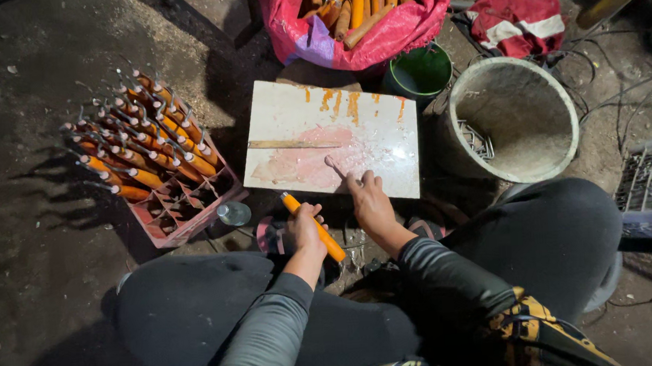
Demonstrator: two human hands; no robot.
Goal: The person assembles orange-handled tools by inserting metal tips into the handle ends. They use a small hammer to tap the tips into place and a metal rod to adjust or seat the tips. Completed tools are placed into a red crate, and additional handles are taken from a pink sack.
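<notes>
Hands are working low over a white board (372, 139) lying on the floor. Left hand (305, 229) is wrapping tight around an orange handle (312, 226). Right hand (368, 201) is pinching a thin stick (335, 166), its tip touching the pink smear. Red crate (184, 214) is sitting left of the board, gray bucket (524, 156) right.

floor: dark dirt ground (58, 244) | light: harsh overhead, hard shadows | walls: unseen
</notes>
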